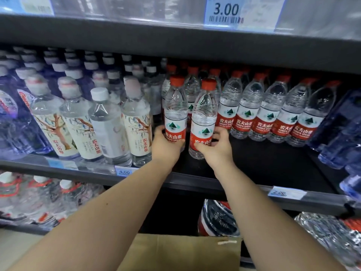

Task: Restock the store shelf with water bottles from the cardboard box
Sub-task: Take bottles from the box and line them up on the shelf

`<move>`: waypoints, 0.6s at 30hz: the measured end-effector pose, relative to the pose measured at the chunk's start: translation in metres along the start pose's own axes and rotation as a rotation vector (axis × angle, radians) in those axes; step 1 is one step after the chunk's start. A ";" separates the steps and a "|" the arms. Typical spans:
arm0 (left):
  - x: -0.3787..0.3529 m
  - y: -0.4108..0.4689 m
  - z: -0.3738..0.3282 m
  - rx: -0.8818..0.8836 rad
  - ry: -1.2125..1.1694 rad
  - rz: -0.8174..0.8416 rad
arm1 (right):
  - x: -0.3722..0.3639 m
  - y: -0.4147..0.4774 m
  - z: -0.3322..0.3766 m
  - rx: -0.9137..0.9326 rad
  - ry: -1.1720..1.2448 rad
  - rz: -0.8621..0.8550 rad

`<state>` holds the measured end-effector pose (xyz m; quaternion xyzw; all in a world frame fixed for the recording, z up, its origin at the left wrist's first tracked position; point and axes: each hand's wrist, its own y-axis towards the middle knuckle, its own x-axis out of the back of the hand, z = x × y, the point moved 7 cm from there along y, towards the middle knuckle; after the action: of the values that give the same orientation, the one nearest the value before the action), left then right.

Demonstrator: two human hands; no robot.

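Both my arms reach into the middle shelf [254,165]. My left hand [166,144] grips a red-capped water bottle [175,106] by its red label, upright. Just to its right, my right hand [216,146] grips a second red-capped water bottle [205,114] low on its label, also upright. Both bottles are at the left end of a row of matching red-label bottles [273,112] standing further back on the shelf. A flap of the cardboard box [175,251] shows at the bottom, below my arms; its inside is hidden.
White-label bottles with a tree drawing [78,124] fill the shelf to the left. Blue-tinted packs [340,130] crowd the right end. Bare dark shelf lies in front of the red-label row. Wrapped bottle packs [39,198] sit on the lower shelf. Price tags [226,10] line the shelf edges.
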<state>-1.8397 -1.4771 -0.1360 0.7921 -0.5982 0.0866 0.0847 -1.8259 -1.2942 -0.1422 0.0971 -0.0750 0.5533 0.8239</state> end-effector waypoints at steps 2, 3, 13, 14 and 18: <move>-0.001 0.002 -0.006 -0.020 0.079 -0.005 | 0.000 0.001 0.004 0.004 0.020 0.020; -0.003 0.006 -0.009 -0.020 0.127 -0.001 | -0.002 0.003 0.006 -0.001 0.016 0.035; -0.018 0.053 0.006 0.013 0.275 -0.089 | -0.034 0.045 0.018 0.007 -0.101 -0.003; -0.019 0.057 0.011 0.011 0.257 -0.092 | -0.037 0.047 0.018 0.009 -0.109 -0.011; -0.021 0.069 0.023 0.053 0.115 -0.117 | -0.045 0.051 0.016 0.016 -0.168 -0.003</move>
<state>-1.9113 -1.4818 -0.1613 0.8215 -0.5425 0.1424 0.1028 -1.8905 -1.3199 -0.1331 0.1499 -0.1395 0.5425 0.8147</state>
